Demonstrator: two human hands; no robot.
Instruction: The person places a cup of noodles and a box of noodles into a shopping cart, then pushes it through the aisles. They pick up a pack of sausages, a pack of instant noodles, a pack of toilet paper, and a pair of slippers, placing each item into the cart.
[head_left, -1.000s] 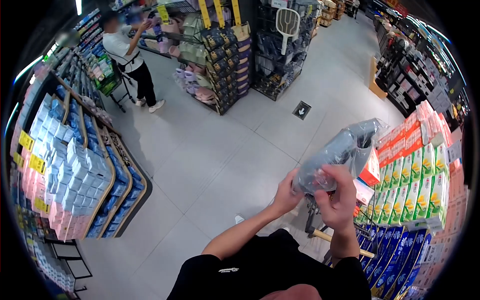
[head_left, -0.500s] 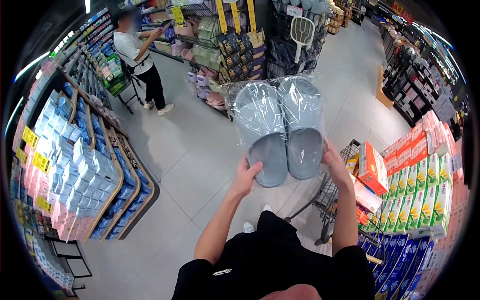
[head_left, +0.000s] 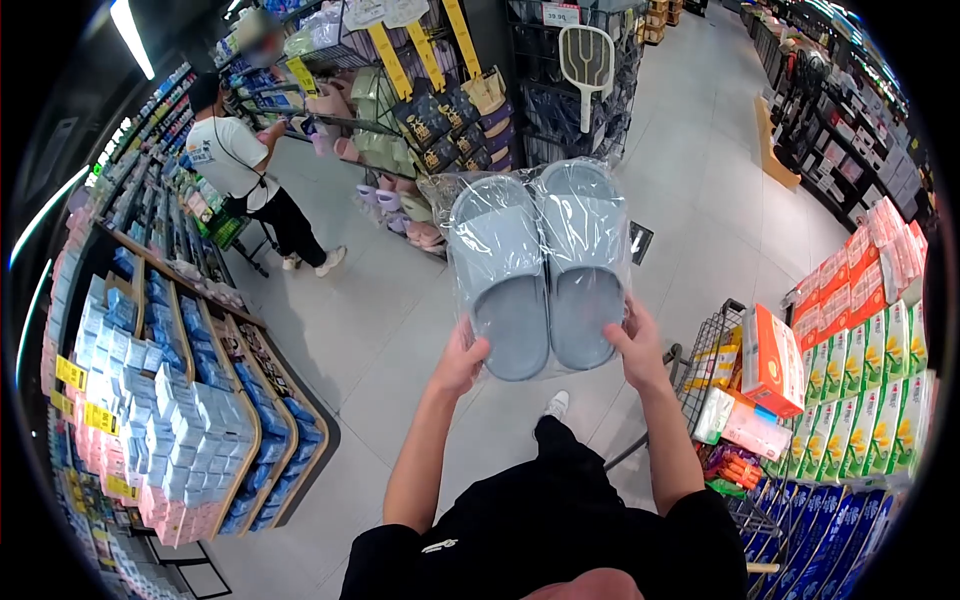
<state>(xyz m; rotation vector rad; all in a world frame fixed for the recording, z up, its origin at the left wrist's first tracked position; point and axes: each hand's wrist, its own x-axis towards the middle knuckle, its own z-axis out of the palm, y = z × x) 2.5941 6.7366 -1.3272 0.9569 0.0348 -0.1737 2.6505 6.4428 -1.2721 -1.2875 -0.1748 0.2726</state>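
Note:
A pair of grey-blue slippers (head_left: 545,270) in a clear plastic bag is held up in front of me, toes pointing away. My left hand (head_left: 462,360) grips the bag at the heel of the left slipper, thumb on top. At the heel of the right slipper, my right hand (head_left: 634,345) pinches the bag, its thumb over the edge and the other fingers hidden beneath. To my right stands a wire shopping cart (head_left: 712,345) holding an orange box (head_left: 773,360), a pink-and-white pack (head_left: 755,432) and a bag with orange items (head_left: 738,467).
Stacked tissue packs (head_left: 865,390) rise beyond the cart. At left is a shelf unit (head_left: 290,400) of blue and pink packs. A person (head_left: 232,160) in a white shirt stands with a green cart (head_left: 228,228). Ahead, a slipper rack (head_left: 400,205) and a mosquito racket (head_left: 586,70) hang.
The slippers have shifted slightly left and turned more upright, still in both hands. My right thumb now lies over the slipper's heel. The person in white has turned further away from me.

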